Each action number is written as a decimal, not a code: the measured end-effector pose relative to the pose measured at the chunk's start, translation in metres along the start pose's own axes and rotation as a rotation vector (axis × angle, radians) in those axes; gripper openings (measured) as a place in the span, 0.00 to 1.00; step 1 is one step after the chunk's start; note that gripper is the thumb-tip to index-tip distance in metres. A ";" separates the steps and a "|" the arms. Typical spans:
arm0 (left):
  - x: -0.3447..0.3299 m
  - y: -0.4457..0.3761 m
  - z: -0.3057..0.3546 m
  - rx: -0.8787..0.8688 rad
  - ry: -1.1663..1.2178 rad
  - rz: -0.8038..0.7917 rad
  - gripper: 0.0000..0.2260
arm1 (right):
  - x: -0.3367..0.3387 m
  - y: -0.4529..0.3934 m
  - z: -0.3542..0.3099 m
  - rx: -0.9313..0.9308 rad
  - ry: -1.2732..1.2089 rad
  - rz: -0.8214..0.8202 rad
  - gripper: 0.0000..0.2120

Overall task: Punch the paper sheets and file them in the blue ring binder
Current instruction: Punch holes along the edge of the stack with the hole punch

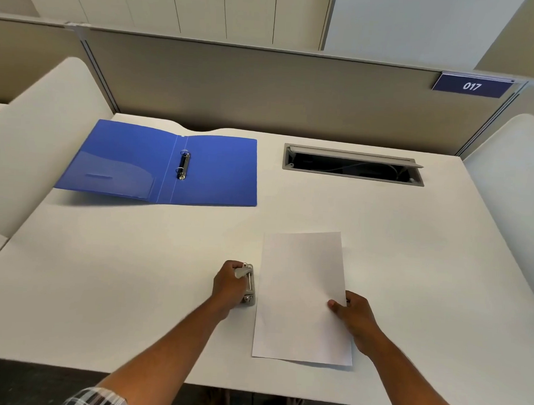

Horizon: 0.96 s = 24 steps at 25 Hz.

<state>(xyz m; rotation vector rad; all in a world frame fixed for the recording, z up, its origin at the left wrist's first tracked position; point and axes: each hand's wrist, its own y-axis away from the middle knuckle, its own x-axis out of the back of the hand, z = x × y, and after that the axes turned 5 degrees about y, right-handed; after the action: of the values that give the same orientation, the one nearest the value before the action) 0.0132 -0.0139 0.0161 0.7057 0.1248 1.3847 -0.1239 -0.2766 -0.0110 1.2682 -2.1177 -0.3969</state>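
White paper sheets [301, 292] lie in the near middle of the desk, their left edge pushed into a grey metal hole punch [249, 282]. My left hand [229, 285] grips the punch from the left, covering most of it. My right hand [351, 314] pinches the right edge of the paper, thumb on top. The blue ring binder [211, 181] lies open and flat at the far left, its two metal rings [184, 165] standing in the middle and closed.
An open cable hatch [353, 164] is sunk into the white desk [119, 272] at the far right. A grey partition [264, 89] with a blue "017" sign [472, 86] backs the desk. White side panels [42, 131] flank it.
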 end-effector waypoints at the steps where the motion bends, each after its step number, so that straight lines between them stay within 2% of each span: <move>1: 0.001 0.000 -0.001 -0.003 0.001 0.001 0.11 | 0.001 0.000 0.001 0.004 -0.007 -0.005 0.05; 8: 0.015 0.000 -0.018 -0.071 -0.005 0.084 0.14 | 0.001 0.000 0.003 -0.010 -0.092 -0.039 0.06; 12: 0.022 -0.005 -0.027 -0.033 0.072 0.059 0.12 | 0.004 -0.002 0.006 -0.044 -0.175 -0.061 0.08; 16: 0.027 -0.007 -0.029 -0.009 0.087 0.019 0.11 | 0.004 -0.002 0.003 -0.018 -0.144 -0.082 0.06; 24: 0.033 -0.005 -0.027 0.030 0.133 0.006 0.16 | -0.001 0.000 -0.004 0.029 -0.113 -0.104 0.06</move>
<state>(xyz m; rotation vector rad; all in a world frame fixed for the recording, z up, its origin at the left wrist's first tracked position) 0.0116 0.0269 0.0032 0.6389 0.2499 1.4376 -0.1204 -0.2757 -0.0084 1.4064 -2.1637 -0.4942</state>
